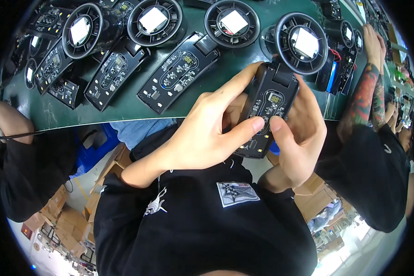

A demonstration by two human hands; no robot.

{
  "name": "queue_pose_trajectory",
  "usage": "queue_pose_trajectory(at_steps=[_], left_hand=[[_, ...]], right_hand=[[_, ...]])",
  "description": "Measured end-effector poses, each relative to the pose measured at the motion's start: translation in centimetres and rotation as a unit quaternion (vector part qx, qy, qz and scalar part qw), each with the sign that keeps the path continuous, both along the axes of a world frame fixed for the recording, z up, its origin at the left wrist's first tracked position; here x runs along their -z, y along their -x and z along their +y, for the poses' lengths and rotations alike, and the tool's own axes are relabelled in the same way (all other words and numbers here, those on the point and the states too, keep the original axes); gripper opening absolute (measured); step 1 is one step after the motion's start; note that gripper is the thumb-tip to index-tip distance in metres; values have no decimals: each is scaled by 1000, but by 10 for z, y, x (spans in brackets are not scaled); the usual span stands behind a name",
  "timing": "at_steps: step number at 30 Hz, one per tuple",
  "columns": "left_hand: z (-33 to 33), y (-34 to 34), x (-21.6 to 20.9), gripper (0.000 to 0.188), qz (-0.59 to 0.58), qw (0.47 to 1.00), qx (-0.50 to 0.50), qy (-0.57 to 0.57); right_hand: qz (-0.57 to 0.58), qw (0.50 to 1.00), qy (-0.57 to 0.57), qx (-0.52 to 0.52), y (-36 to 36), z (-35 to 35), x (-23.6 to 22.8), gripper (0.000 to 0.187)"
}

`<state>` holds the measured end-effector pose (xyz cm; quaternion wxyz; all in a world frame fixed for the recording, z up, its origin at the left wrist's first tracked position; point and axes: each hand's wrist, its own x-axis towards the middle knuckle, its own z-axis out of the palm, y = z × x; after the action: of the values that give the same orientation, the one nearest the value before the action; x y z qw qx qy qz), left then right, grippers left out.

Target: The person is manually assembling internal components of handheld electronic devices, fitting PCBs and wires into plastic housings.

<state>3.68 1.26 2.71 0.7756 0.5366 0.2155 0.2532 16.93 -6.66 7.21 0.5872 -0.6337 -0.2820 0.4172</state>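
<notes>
Head view: left hand (211, 124) and right hand (303, 142) shared a grip around a black plastic device (280, 85), ring end (303, 42) far, seemingly so thumbs (285, 133) could reach its dark circuit board (273, 105).

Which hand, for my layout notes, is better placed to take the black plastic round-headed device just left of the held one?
Probably the left hand: that device lies nearer it than the right hand, though both hold a similar device.

Fan units (181, 71) on table (126, 100)
</notes>
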Motion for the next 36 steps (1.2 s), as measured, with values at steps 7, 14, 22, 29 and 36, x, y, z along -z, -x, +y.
queue_pose_trajectory(at_steps=[7, 14, 22, 29, 36], left_hand=[[2, -3, -4, 73, -20, 998, 13, 65], [15, 6, -7, 80, 19, 996, 79, 26], [13, 2, -5, 80, -13, 997, 64, 42], [8, -3, -3, 73, -20, 997, 50, 50], [10, -8, -8, 72, 3, 994, 74, 75]], right_hand=[[-1, 1000, -3, -1, -4, 4, -1, 64], [-2, 1000, -7, -2, -5, 10, -1, 64], [-8, 1000, -27, -8, -7, 10, -1, 65], [-13, 1000, -21, -6, -7, 8, -4, 66], [-26, 999, 11, -24, -14, 9, -4, 64]])
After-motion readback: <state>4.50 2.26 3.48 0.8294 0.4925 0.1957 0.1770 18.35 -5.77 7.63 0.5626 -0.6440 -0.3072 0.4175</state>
